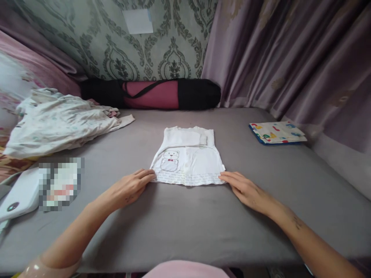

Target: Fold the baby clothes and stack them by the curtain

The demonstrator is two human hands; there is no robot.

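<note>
A small white baby shirt (187, 156) lies face up on the grey bed sheet, its hem nearest me. On its lower left front is a bear print with a red bow, and lines of small text run along the hem. A sleeve is folded across the chest, with its cuff at the upper right. My left hand (135, 184) holds the left hem corner between its fingers. At the opposite hem corner, my right hand (243, 188) has its fingers closed on the fabric. The fingertips under the cloth are partly hidden.
Folded printed cloth (278, 132) lies at the right. A rumpled pale garment (58, 119) is heaped at the left, above a white device (21, 193) and a blurred-out item (62, 185). Along the wall rests a black and maroon long bag (153, 94); curtains (278, 54) hang at the right.
</note>
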